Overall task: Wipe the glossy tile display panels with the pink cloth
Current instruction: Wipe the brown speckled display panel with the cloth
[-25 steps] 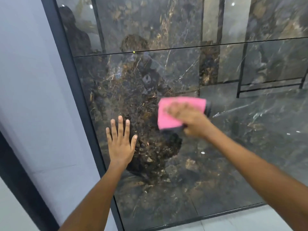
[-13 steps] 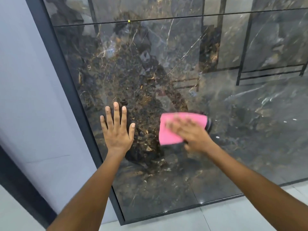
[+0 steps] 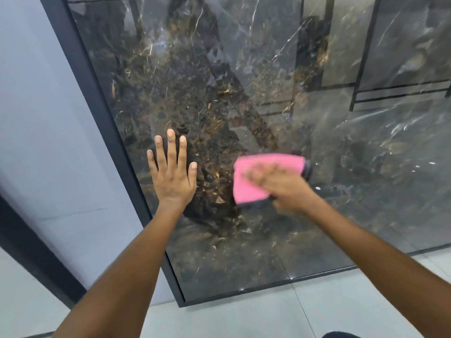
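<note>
A large glossy dark marble tile panel [image 3: 280, 76] with gold and white veins stands upright in a black frame. My right hand [image 3: 284, 189] presses a folded pink cloth [image 3: 253, 176] flat against the panel's lower middle; the hand is blurred. My left hand [image 3: 172, 175] rests flat on the panel with fingers spread, just right of the frame's left edge and left of the cloth.
The black frame edge [image 3: 97, 98] runs diagonally down the left, with a pale grey wall [image 3: 36, 118] beyond it. Light grey floor tiles [image 3: 244, 315] lie below the panel's bottom edge. A dark strip [image 3: 26, 254] runs along the wall at lower left.
My right hand has carried the pink cloth down the panel, from its middle toward its lower part. The view has tilted down. My left hand has stayed pressed on the panel.
</note>
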Available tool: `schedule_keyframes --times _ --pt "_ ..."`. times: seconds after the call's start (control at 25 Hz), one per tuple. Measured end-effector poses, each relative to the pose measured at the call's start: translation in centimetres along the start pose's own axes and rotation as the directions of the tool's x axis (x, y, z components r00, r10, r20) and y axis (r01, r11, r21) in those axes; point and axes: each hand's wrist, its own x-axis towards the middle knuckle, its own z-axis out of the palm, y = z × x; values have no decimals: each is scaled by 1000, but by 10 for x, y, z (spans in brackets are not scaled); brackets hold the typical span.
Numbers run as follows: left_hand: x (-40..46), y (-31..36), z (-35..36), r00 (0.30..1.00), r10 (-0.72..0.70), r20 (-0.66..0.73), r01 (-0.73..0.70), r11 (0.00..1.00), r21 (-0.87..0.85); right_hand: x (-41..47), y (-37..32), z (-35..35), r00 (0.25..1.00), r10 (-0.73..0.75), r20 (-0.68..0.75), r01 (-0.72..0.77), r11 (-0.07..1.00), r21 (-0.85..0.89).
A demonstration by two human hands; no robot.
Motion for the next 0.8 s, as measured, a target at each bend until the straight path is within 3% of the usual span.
schedule_keyframes --times 0.04,0.08,0.12,0.16,0.2,0.24,0.28,0.32,0.36,0.4,0.48,0.52,0.56,0.6,0.64,0.72,0.76,0.8 --pt "1 0 0 1000 -1 4 1 1000 2 1 10 -10 961 255 -109 -252 967 43" --pt "0 2 0 1000 3 7 -3 1000 9 1 10 -11 869 467 -162 -458 884 90" --pt "0 3 -1 1000 7 13 -7 1000 27 -1 0 -5 795 582 -174 -579 812 69" --pt "1 4 -2 1000 3 29 -4 999 41 -9 -17 7 797 592 -119 -597 802 -13" --pt "2 4 -5 998 -4 59 2 999 41 -24 -38 23 887 462 1 -459 881 -117" --pt "3 4 -9 995 -8 96 5 999 34 -43 -56 37 968 196 155 -168 969 -181" --pt "3 4 -13 992 -8 129 4 1000 29 -58 -62 43 945 -76 318 140 973 -184" --pt "3 4 -17 987 -6 158 2 1000 25 -65 -56 43 868 -249 430 349 921 -171" --pt "3 3 -20 984 -5 179 2 1000 17 -64 -39 39 828 -344 443 453 876 -167" --pt "3 3 -21 981 -3 195 2 1000 8 -55 -23 30 857 -353 375 446 873 -197" --pt "3 4 -22 975 -13 220 10 1000 14 -23 4 -2 979 -54 198 100 968 -231" --pt "4 5 -23 972 -16 234 12 1000 22 -6 12 -21 981 162 107 -142 975 -170" --pt "5 5 -26 969 -19 247 14 1000 24 8 13 -35 937 347 37 -342 934 -100" --pt "6 7 -29 965 -22 260 16 1000 24 18 8 -45 899 435 47 -432 900 -63" --pt "7 8 -34 959 -27 280 20 999 27 27 -3 -51 910 404 90 -398 914 -77" --pt "10 12 -50 939 -50 340 46 999 19 33 -23 -55 974 101 203 -69 985 -157" --pt "12 15 -57 925 -72 373 78 997 -2 36 -17 -62 969 6 247 41 982 -185" --pt "17 20 -67 912 -103 398 127 991 -33 44 -4 -76 965 -15 262 64 982 -178"
